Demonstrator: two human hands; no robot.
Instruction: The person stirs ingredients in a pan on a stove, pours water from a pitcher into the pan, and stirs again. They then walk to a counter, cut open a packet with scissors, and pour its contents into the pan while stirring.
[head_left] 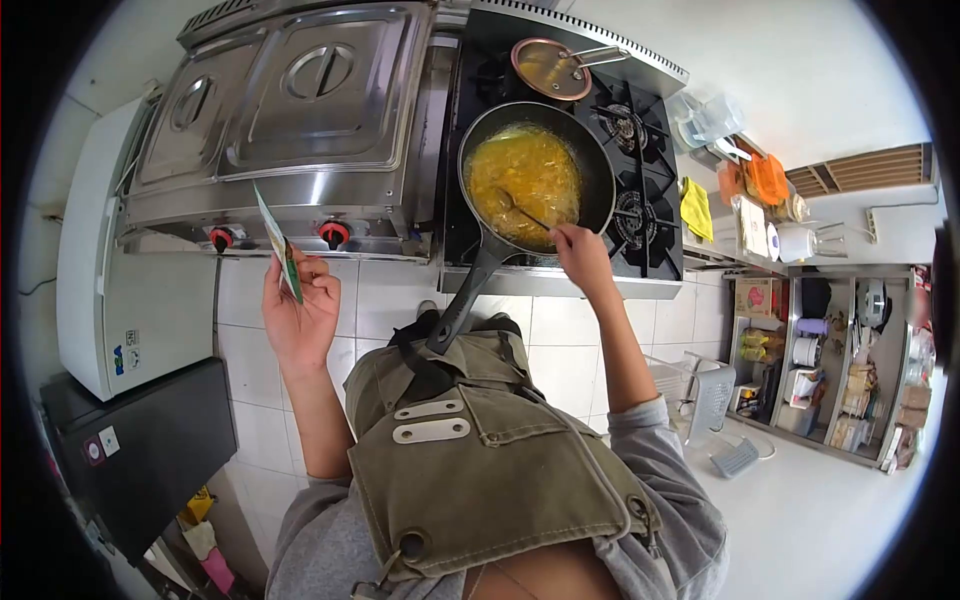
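Observation:
My left hand (303, 325) pinches a thin green-and-white packet (273, 235), held up edge-on in front of the steel counter unit. Its printing cannot be read at this angle. My right hand (584, 260) grips a dark spoon (530, 214), whose head dips into a yellow, soupy food (520, 170). That food lies in a large dark frying pan (606, 185) on the stove. Toward my apron points the pan's long black handle (470, 300), which neither hand touches.
Behind the frying pan stands a lidded saucepan (548, 70) on the black gas stove (640, 260). To the left is a steel unit with lids (330, 140) and red-ringed knobs (334, 235). A yellow cloth (696, 208) lies at right, near shelves (845, 350) of goods.

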